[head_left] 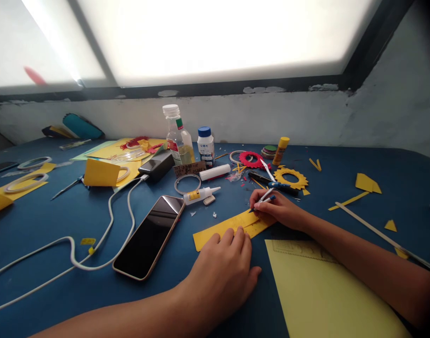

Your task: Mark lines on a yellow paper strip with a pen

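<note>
A folded yellow paper strip (215,230) lies on the blue table before me. My left hand (224,267) rests on its near edge, palm down with fingers stretched out. Pinched in my right hand (276,206) is a slim white-and-blue pen (267,199), its tip at the strip's upper edge. Part of the strip is hidden under both hands. Just beyond my right hand lie blue-handled scissors (279,185) and a yellow toothed paper ring (290,179). A pale yellow sheet (317,291) extends beneath my right forearm.
Left of the strip lie a phone (149,239) and a white cable (72,246). Behind stand a clear bottle (180,141), a white blue-capped bottle (205,145) and a glue stick (280,150). A glue bottle (197,195), tape rings and a wooden stick (366,224) lie about.
</note>
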